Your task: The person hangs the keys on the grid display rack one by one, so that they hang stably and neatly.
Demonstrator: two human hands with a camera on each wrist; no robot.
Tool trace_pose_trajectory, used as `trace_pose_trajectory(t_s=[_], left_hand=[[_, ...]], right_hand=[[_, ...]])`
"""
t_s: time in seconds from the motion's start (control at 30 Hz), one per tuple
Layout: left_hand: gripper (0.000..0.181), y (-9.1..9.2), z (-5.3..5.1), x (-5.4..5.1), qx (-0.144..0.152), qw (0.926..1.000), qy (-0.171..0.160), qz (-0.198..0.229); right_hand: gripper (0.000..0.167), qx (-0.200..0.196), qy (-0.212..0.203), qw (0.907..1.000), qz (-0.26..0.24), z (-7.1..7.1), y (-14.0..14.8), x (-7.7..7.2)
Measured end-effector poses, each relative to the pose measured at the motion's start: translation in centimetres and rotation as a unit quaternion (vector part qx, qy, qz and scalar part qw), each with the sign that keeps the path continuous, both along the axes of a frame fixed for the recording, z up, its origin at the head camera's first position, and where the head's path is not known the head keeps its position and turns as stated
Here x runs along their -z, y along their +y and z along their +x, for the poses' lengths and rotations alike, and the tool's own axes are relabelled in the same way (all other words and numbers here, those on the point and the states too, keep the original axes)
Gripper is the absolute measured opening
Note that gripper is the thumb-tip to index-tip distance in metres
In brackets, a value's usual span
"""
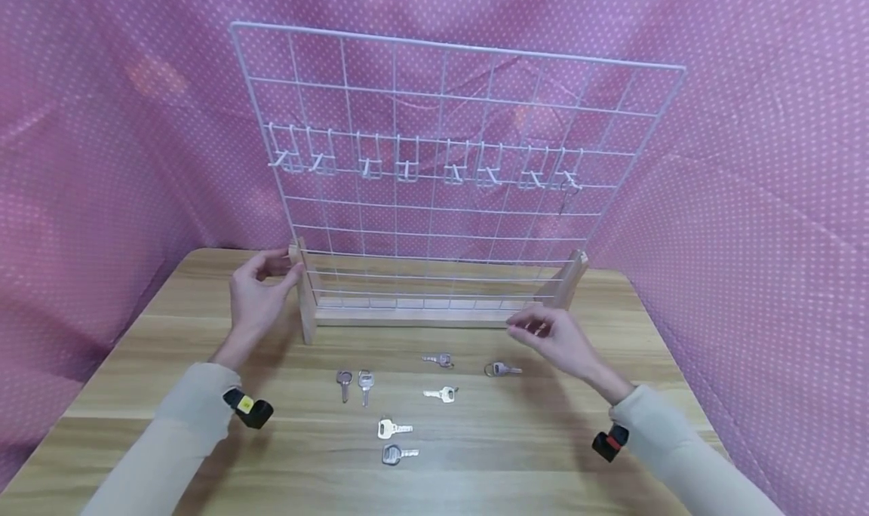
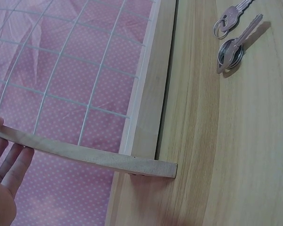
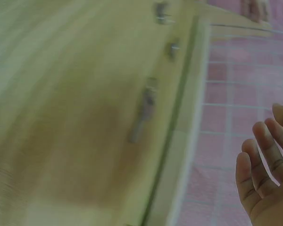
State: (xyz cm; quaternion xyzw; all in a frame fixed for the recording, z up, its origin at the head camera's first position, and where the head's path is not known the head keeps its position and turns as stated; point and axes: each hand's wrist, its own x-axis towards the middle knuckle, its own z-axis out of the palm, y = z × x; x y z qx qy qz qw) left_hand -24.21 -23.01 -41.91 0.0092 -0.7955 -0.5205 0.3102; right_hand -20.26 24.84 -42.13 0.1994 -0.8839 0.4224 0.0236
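My left hand pinches the left wooden post of a stand; in the left wrist view the thumb and fingers lie on either side of that wood. My right hand hovers in front of the base bar's right end, fingers loosely bent, holding nothing. A white wire grid rises from the stand, with a row of white hooks. From the rightmost hook hangs a ring, with something thin below it. A key with a ring lies nearest my right hand.
Several more keys lie on the wooden table before the stand: a silver pair at left, two near the middle, a gold key and a dark-headed key closer to me. Pink dotted cloth surrounds the table's back and sides.
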Motion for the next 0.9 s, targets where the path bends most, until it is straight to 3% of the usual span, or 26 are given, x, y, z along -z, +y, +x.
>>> trace_pose_trajectory(t_s=[0.23, 0.4, 0.63, 0.9], left_hand=[[0.03, 0.1, -0.1, 0.2, -0.003, 1.0, -0.002, -0.004], [0.03, 0.1, -0.1, 0.4, -0.005, 0.9999, -0.006, -0.007], [0.031, 0.2, 0.1, 0.2, 0.006, 1.0, -0.001, -0.001], [0.03, 0.1, 0.1, 0.1, 0.003, 1.0, -0.003, 0.001]], right_hand=[[0.02, -0.07, 0.005, 0.9956, 0.062, -0.4, -0.6, 3.7], [0.021, -0.095, -0.009, 0.9904, 0.1, -0.6, -0.8, 5.4], [0.018, -0.106, -0.012, 0.9819, 0.157, -0.6, -1.0, 6.6], [0.022, -0.107, 0.01, 0.9735, 0.201, -0.4, -1.3, 6.8]])
